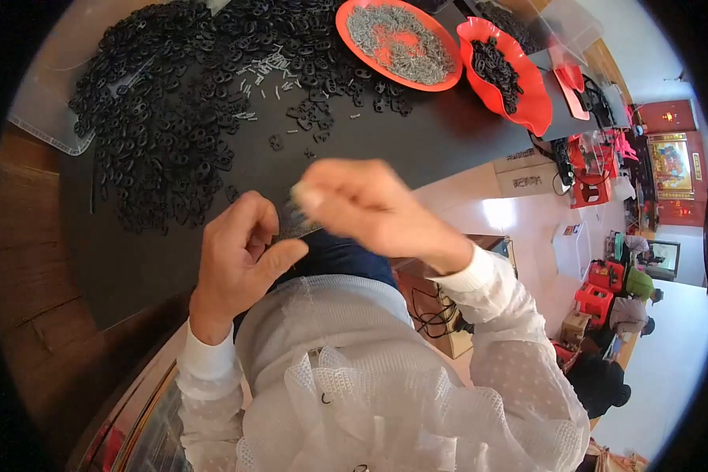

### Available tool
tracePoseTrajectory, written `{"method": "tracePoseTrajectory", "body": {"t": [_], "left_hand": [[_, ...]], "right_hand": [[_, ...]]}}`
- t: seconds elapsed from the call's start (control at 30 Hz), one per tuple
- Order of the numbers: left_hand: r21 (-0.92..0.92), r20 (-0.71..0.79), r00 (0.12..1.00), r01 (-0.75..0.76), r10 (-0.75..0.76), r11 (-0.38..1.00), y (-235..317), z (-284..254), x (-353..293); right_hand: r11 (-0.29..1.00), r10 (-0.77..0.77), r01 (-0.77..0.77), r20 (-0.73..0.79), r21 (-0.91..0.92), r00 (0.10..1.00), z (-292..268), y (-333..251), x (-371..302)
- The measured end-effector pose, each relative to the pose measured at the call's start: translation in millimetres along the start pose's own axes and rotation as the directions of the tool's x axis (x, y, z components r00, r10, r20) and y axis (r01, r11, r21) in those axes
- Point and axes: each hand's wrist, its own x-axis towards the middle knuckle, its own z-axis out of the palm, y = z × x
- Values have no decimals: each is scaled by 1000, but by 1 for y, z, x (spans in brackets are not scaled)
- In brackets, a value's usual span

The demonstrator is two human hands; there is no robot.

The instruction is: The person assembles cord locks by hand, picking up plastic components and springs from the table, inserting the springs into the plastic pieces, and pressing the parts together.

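Observation:
My left hand (240,256) is by the table's near edge, its fingers curled inward and the thumb stretched towards the right. Whatever lies inside the curled fingers is hidden. Just right of it, my right hand (366,206) hovers with its fingers pinched together, and motion smears the fingertips. Anything small between them cannot be made out. Beyond both hands, a wide heap of small black plastic parts with holes (165,118) covers the table's left and far side. Short silvery pins (269,64) lie scattered at its right side, and a few loose black parts (313,116) lie closer.
On the dark table (354,157), a red round plate (453,72) holds many silvery pins. Beside it stands a red scalloped dish (531,110) of black parts. A clear plastic bin (47,130) borders the heap. Red stools (594,299) and people (629,315) appear far right.

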Motion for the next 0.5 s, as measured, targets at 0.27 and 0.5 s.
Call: {"method": "tracePoseTrajectory", "body": {"t": [0.27, 0.5], "left_hand": [[-336, -31, 960, 251, -277, 908, -2, -6, -9], [-315, -56, 954, 263, -295, 912, 1, -7, -8]], "right_hand": [[826, -244, -194, -646, -529, 723, -165, -30, -33], [489, -437, -241, -474, -838, 764, -221, -5, -27]]}}
